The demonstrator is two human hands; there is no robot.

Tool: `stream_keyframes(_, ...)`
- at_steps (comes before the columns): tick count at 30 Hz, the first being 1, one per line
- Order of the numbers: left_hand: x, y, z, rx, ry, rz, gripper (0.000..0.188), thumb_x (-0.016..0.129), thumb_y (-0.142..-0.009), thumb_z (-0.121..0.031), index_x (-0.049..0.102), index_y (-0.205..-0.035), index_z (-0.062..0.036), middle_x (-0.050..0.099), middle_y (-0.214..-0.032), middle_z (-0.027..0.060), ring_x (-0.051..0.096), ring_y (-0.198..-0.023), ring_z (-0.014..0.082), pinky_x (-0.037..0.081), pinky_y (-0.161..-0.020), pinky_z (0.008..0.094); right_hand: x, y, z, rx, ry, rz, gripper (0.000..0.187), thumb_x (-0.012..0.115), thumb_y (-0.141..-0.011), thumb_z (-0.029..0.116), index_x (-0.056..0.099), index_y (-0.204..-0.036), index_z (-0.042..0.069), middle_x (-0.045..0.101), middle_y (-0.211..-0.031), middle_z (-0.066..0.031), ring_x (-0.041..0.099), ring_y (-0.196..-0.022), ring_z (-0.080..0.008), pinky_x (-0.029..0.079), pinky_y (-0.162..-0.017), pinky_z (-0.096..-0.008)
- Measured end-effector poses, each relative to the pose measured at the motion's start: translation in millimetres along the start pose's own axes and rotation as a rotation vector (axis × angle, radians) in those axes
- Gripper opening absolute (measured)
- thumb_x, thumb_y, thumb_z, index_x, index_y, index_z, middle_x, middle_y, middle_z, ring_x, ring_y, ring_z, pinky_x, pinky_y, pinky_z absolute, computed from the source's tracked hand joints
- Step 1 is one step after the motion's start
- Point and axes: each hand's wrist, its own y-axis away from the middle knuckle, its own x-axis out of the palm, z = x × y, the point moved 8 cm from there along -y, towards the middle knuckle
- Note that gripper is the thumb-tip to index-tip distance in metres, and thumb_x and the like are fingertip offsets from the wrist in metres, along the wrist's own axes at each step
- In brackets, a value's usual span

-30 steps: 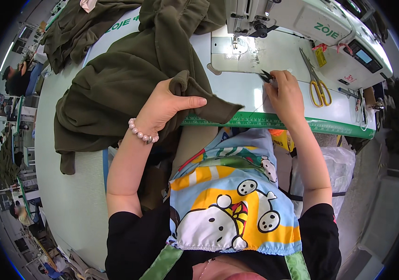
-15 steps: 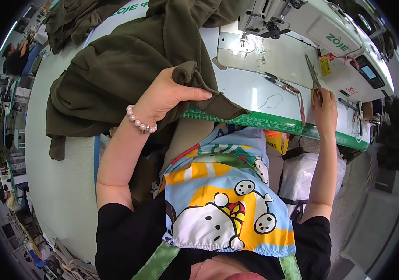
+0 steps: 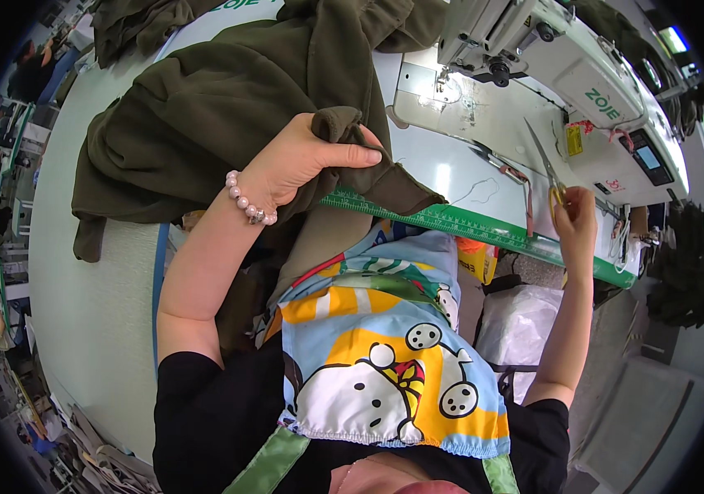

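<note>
Dark olive cloth lies in a large, loose heap across the table at left and centre. My left hand is closed on an edge of it, thumb on top, and a pointed corner hangs toward the table's front edge. At the right, my right hand grips a pair of scissors by the gold-coloured handles. Their long blades point away from me, toward the sewing machine, apart from the cloth. Some of my right fingers are hidden behind the handles.
A green ruler strip runs along the table's front edge. Between cloth and scissors lie a slim dark-tipped metal tool and a loose thread. More dark cloth is heaped at the far left. A white bag stands below the table.
My right hand has raised the scissors from low on the table, and the blades now tilt further left. My left hand keeps its hold on the cloth. The whole view has shifted slightly.
</note>
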Motion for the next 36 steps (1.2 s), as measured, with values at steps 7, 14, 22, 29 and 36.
stream_keyframes(7,-0.1,-1.2,6.1,-0.031,-0.01,0.005,0.016,0.074,-0.074,-0.01,0.066,-0.086,-0.0019,0.064,-0.082,0.0016,0.056,-0.08,0.0079,0.043,-0.076,0.022,63.4,40.5,87.5,-0.118,-0.43,0.515,0.046,0.075,-0.075,0.026,0.052,-0.106,0.003,0.05,-0.087,0.0015,0.046,-0.079,-0.0107,0.039,-0.073,-0.027)
stream_keyframes(14,-0.3,0.2,3.5,-0.003,-0.015,-0.047,0.017,0.072,-0.077,-0.014,0.065,-0.088,-0.0026,0.062,-0.083,0.0002,0.054,-0.079,0.0074,0.042,-0.075,0.022,85.5,30.0,157.5,-0.447,-0.269,0.443,0.054,0.081,-0.069,0.027,0.052,-0.108,0.003,0.054,-0.092,-0.0006,0.05,-0.088,-0.011,0.038,-0.081,-0.0264)
stream_keyframes(22,-4.0,1.8,8.5,-0.013,-0.051,-0.039,0.019,0.071,-0.078,-0.017,0.063,-0.089,-0.0029,0.061,-0.083,-0.0009,0.053,-0.08,0.0069,0.042,-0.076,0.0225,138.5,26.4,155.3,0.01,-1.032,0.501,0.037,0.078,-0.069,0.007,0.053,-0.097,0.005,0.06,-0.087,-0.0035,0.059,-0.082,-0.012,0.047,-0.072,-0.0226)
stream_keyframes(29,-10.4,7.0,6.6,-0.018,-0.064,-0.006,0.019,0.07,-0.079,-0.016,0.063,-0.09,-0.0029,0.061,-0.084,-0.0013,0.054,-0.08,0.0068,0.042,-0.077,0.0223,155.7,41.1,151.1,0.301,-1.081,0.707,0.036,0.077,-0.071,0.01,0.055,-0.099,0.005,0.058,-0.084,-0.0022,0.056,-0.075,-0.0092,0.046,-0.064,-0.0208)
stream_keyframes(36,-12.6,5.0,9.7,-0.021,-0.044,-0.015,0.019,0.07,-0.079,-0.016,0.063,-0.091,-0.0029,0.062,-0.085,-0.0009,0.055,-0.081,0.0071,0.043,-0.077,0.0223,114.5,29.7,136.2,-0.052,-0.648,0.675,0.047,0.074,-0.076,0.03,0.054,-0.107,0.002,0.053,-0.084,-0.0012,0.05,-0.075,-0.0102,0.042,-0.07,-0.0231)
